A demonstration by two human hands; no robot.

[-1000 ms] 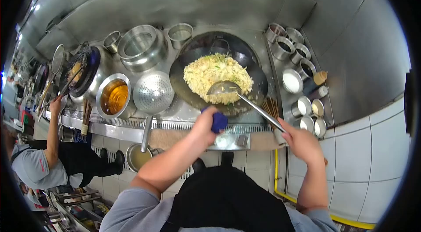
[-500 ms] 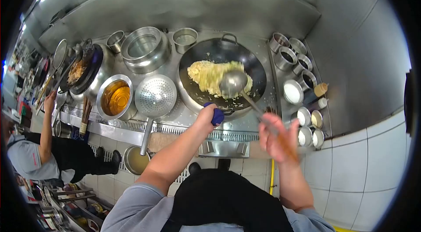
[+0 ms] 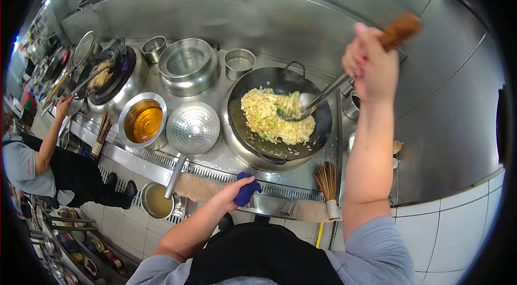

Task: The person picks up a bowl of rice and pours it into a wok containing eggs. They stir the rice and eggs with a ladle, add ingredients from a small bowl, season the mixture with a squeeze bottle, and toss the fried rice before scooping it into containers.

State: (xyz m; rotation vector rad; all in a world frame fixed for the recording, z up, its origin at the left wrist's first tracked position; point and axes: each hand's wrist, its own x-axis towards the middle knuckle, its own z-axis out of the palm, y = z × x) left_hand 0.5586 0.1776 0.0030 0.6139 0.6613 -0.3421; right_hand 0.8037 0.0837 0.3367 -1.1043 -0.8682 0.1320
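My right hand [image 3: 372, 64] is closed round the long handle of a ladle, raised over the right side of the stove. The ladle [image 3: 301, 106] reaches down into the black wok [image 3: 318, 139], its bowl tipped in the yellow fried rice [image 3: 269, 115] with green bits. My left hand [image 3: 237, 191] grips a folded blue cloth [image 3: 247, 188] in front of the stove's edge. The cloth is apart from the wok's near handle [image 3: 272, 159].
Left of the wok are a perforated strainer [image 3: 193, 128], a bowl of amber oil [image 3: 145, 121] and metal pots [image 3: 186, 64]. A bamboo brush [image 3: 327, 180] stands front right. A co-worker [image 3: 54, 161] works at another wok. My right arm partly hides the seasoning containers.
My right hand has risen and moved forward, so the ladle now comes in from the upper right. My left hand has drawn the cloth back from the wok's near handle. The view has shifted.
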